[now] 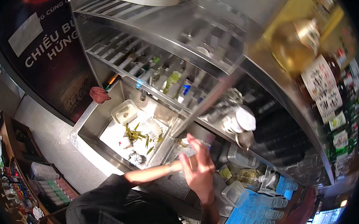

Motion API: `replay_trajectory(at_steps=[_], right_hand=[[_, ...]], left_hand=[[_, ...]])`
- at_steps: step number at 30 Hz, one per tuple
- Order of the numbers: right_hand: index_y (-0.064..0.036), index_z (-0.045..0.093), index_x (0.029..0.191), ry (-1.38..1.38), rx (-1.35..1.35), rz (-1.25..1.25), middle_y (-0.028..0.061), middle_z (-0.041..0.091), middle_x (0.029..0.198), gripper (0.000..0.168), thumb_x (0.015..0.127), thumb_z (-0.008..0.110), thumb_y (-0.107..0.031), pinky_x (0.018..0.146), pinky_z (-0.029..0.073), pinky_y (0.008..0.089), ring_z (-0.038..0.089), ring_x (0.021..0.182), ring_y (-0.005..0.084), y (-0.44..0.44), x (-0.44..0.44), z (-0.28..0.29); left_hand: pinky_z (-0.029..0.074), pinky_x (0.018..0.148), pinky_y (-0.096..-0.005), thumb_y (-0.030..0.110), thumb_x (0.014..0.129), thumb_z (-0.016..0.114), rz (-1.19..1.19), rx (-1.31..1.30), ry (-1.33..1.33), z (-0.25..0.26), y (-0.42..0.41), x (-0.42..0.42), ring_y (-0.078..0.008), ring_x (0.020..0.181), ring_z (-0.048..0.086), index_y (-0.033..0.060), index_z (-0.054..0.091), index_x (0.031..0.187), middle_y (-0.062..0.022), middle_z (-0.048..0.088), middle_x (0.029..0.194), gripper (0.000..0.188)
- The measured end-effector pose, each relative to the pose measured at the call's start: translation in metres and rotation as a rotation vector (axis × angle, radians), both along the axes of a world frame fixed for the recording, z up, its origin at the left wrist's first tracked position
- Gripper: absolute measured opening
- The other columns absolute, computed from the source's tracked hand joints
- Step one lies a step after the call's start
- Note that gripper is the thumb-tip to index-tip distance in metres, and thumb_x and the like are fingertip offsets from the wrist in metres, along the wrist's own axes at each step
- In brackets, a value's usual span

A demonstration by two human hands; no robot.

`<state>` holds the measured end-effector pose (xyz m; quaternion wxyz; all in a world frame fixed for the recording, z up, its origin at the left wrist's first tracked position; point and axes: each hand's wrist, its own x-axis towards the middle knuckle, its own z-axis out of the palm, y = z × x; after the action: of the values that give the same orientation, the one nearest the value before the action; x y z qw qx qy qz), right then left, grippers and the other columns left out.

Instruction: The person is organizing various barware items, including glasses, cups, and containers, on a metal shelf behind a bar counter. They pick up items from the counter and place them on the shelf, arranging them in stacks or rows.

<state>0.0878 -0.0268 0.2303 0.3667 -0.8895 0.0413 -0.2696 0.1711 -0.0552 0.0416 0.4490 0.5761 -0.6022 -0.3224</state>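
Both hands are raised over the steel counter, right of the sink. My right hand (202, 169) is in front, fingers apart and slightly curled, with nothing seen in it. Behind it, my left hand (188, 163) is mostly hidden; the left forearm reaches in from the lower left. Whether the left hand holds anything cannot be told. Below the hands, clear containers stand on the counter. In the steel sink (96, 120) lie a translucent plastic container (124, 112), long green leaf pieces (135, 135) and a clear glass or cup (137, 159).
A slatted steel rack (160, 26) rises over the sink. A maroon cloth (99, 95) hangs at the sink's corner. White cups (244, 118) stand on a ledge to the right. Glasses (265, 200) stand on a blue mat (234, 217). Bottles (341, 139) line the right shelf.
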Motion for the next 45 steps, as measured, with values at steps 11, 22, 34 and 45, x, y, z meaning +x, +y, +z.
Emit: replay_trajectory(at_steps=[11, 22, 34, 45], right_hand=[[0.001, 0.032, 0.148, -0.097, -0.811, -0.777, 0.0252, 0.038, 0.148, 0.076, 0.085, 0.066, -0.027, 0.113, 0.030, 0.0479, 0.034, 0.139, 0.0415, -0.129, 0.286, -0.034], [0.006, 0.041, 0.141, -0.246, -0.404, -0.668, 0.0286, 0.052, 0.128, 0.066, 0.091, 0.054, -0.035, 0.110, 0.033, 0.0517, 0.046, 0.127, 0.0429, -0.071, 0.283, -0.019], [0.004, 0.046, 0.119, 0.626, 0.404, -0.012, 0.0226, 0.067, 0.084, 0.071, 0.070, 0.082, -0.032, 0.080, 0.054, 0.0383, 0.070, 0.090, 0.0338, 0.130, 0.119, -0.113], [-0.010, 0.075, 0.091, 0.886, 0.831, 0.243, 0.0032, 0.073, 0.082, 0.031, 0.074, 0.081, -0.036, 0.075, 0.053, 0.0302, 0.068, 0.079, 0.0118, 0.140, 0.119, -0.212]], left_hand=[[0.055, 0.078, -0.0363, 0.021, 0.085, 0.073, 0.447, 0.047, -0.153, 0.165, 0.239, 0.168, -0.0308, 0.087, 0.070, 0.0025, 0.065, 0.115, -0.0121, 0.071, 0.092, 0.036], [0.046, 0.095, -0.0515, 0.018, 0.082, 0.060, 0.695, -0.639, -1.006, 0.140, 0.006, 0.348, -0.0380, 0.111, 0.056, 0.0005, 0.055, 0.128, -0.0222, 0.056, 0.121, 0.050], [0.042, 0.105, -0.0445, 0.039, 0.096, 0.052, 0.534, -0.295, -0.511, 0.123, -0.028, 0.368, -0.0383, 0.126, 0.052, 0.0111, 0.037, 0.149, -0.0238, 0.048, 0.140, 0.062], [0.047, 0.090, -0.0302, 0.054, 0.091, 0.063, 1.034, -0.412, 0.822, 0.159, 0.277, 0.263, -0.0158, 0.101, 0.060, 0.0040, 0.046, 0.134, -0.0106, 0.063, 0.111, 0.068]])
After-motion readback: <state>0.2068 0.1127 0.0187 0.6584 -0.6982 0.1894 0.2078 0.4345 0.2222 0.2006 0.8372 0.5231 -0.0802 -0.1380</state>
